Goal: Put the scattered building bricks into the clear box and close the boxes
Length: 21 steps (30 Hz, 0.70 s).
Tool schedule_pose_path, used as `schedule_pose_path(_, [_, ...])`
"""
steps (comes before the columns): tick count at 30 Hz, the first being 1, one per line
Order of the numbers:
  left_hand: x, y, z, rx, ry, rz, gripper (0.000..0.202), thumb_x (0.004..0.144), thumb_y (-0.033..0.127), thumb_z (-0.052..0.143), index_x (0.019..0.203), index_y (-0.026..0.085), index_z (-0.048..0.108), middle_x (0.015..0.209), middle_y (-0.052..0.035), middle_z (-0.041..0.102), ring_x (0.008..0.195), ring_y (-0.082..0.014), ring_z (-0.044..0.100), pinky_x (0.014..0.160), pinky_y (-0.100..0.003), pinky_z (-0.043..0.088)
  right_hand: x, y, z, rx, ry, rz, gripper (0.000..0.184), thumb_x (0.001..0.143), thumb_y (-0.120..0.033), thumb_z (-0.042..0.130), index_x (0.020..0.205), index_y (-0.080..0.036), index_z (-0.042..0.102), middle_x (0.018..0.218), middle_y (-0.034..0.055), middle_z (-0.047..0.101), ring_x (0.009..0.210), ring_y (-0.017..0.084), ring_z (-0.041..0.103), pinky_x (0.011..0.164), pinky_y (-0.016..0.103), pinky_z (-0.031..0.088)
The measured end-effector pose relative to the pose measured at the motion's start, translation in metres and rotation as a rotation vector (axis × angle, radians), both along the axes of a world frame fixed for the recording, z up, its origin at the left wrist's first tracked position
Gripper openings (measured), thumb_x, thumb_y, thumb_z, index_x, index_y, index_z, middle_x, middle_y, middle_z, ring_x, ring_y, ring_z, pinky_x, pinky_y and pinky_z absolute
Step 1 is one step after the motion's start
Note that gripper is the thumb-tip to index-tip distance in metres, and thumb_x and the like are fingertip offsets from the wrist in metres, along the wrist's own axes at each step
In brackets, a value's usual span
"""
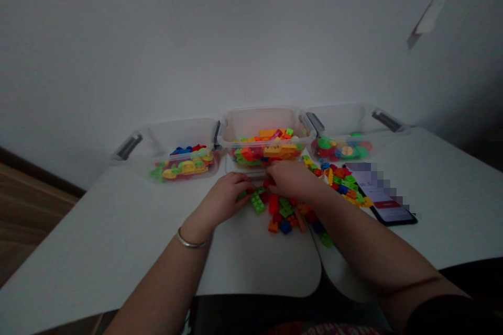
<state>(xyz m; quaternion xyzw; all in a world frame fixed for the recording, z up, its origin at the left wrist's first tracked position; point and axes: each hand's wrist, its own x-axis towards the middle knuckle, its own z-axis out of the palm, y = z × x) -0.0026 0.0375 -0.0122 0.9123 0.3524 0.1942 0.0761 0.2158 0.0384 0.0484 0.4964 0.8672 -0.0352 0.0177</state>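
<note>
The left hand (223, 200) and right hand (293, 179) were held over loose plastic building bricks (285, 214), spread at 12 o'clock on the desk (118, 230) before a clear plastic bin (266, 128). The fingers (245, 184) were curled; any clamping could not be told.

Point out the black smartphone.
In the head view, the black smartphone lies on the white table, right of the person's right hand and beside the scattered colourful plastic building bricks.

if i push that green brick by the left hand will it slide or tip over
The green plastic brick by the left hand looks rigid and is probably light. Its flat, blocky shape suggests it would slide rather than roll on the smooth white table. A push would likely nudge the loose bricks beside it.
</note>
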Motion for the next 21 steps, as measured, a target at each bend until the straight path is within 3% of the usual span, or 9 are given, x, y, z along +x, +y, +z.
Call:
schedule_pose_path(7, [-0.003,0.001,0.0,-0.01,0.025,0.012,0.021,0.091,0.02,0.063,0.109,0.02,0.074,0.108,-0.0106,0.07,0.102,-0.0254,0.064,0.091,-0.043,0.054,0.027,-0.002,0.027,0.044,0.302,0.004,0.019,0.087,-0.032,0.062,0.1,-0.023,0.071,0.099,0.0044,0.077,0.085,0.021,0.07,0.069,0.03,0.048])
schedule_pose_path(12, [-0.004,0.001,-0.004,-0.012,0.012,-0.011,0.02,0.093,0.02,0.06,0.108,0.019,0.074,0.11,-0.0108,0.071,0.104,-0.0256,0.064,0.093,-0.043,0.054,0.058,0.001,0.046,0.318,0.611,-0.176,0.021,0.086,-0.032,0.063,0.102,-0.022,0.072,0.089,0.0043,0.075,0.072,0.018,0.067,0.066,0.031,0.05])
schedule_pose_path(16, [-0.005,0.001,-0.004,-0.019,0.003,-0.022,0.02,0.094,0.022,0.061,0.109,0.019,0.074,0.11,-0.0111,0.071,0.105,-0.0254,0.064,0.093,-0.043,0.053,0.073,0.017,0.04,0.501,0.698,-0.261,0.025,0.088,-0.035,0.061,0.103,-0.02,0.073,0.096,0.0081,0.076,0.079,0.022,0.067,0.072,0.036,0.052])
schedule_pose_path(21, [-0.004,0.001,-0.003,-0.023,-0.009,-0.006,0.02,0.092,0.02,0.062,0.108,0.021,0.074,0.108,-0.0107,0.071,0.105,-0.0252,0.065,0.093,-0.043,0.054,0.078,0.036,0.025,0.425,0.576,-0.235,0.025,0.086,-0.029,0.063,0.106,-0.02,0.075,0.103,0.0088,0.076,0.095,0.026,0.067,0.085,0.04,0.051])
